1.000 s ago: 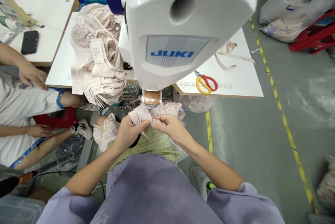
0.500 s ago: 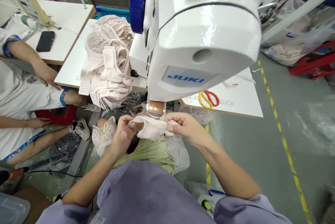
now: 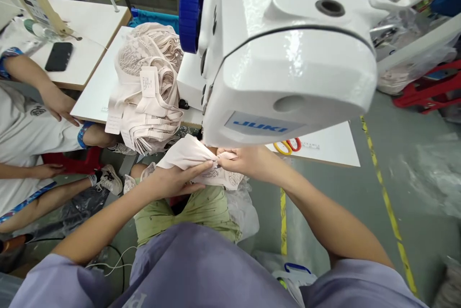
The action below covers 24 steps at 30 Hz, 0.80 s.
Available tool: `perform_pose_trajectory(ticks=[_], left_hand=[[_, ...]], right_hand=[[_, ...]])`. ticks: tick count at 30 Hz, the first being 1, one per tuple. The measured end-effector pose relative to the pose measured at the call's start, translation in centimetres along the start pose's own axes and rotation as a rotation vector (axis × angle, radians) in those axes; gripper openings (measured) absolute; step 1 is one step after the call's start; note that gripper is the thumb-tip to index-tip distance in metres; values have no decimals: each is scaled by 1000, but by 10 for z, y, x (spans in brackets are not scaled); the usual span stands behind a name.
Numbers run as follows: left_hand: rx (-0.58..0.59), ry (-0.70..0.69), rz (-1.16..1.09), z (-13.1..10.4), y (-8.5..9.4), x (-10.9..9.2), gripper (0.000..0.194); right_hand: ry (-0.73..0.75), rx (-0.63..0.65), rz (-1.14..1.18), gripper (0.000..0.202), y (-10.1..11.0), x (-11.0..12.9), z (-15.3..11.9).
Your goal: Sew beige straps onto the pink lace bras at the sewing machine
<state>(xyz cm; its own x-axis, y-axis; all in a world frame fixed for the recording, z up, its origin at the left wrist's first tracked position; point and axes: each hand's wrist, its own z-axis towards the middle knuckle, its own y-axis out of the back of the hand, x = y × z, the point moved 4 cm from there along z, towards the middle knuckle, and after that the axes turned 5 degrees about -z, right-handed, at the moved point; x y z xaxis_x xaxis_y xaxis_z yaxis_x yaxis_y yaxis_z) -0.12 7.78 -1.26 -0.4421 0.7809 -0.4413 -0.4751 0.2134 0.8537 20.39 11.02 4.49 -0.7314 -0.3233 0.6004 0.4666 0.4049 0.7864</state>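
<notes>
A beige garment piece (image 3: 187,152) with lace hangs just below the head of the white sewing machine (image 3: 288,77). My left hand (image 3: 176,179) has its fingers around the lower left of the fabric, with the fingertips near the machine's sewing area. From the right, my right hand (image 3: 245,160) pinches the same fabric close to my left fingertips. The needle area is hidden behind the machine head and my hands. On the white table to the left lies a bundle of beige bras (image 3: 147,87) with paper tags.
Red and yellow scissors (image 3: 286,146) lie on the table right of the machine. At the left sits another person, a hand (image 3: 55,99) near the table edge. A black phone (image 3: 59,56) rests on the neighbouring table (image 3: 90,24).
The fabric is raised and spread over my left hand, which has moved up and inward. My right hand has moved slightly up, and the view has shifted a little.
</notes>
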Motion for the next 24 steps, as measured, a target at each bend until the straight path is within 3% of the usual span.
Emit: perform_pose_trajectory(ticks=[5,9,12,16,24], left_hand=[[48,-111,39,12,-9,13,45],[-4,-65,-28,11,-9,14,44],[-7,22,43,8,-10,8,49],[-22,24,143,8,-11,-6,57],[-70,121,86,13,-16,-22,65]], right_hand=[[-33,-24,3,23,1,2,-1],[-43,-31,104,18,-5,-5,-7],[3,-201,92,20,-17,-18,-16],[66,-437,11,24,-34,-33,-26],[-41,-383,187,25,-32,-35,-24]])
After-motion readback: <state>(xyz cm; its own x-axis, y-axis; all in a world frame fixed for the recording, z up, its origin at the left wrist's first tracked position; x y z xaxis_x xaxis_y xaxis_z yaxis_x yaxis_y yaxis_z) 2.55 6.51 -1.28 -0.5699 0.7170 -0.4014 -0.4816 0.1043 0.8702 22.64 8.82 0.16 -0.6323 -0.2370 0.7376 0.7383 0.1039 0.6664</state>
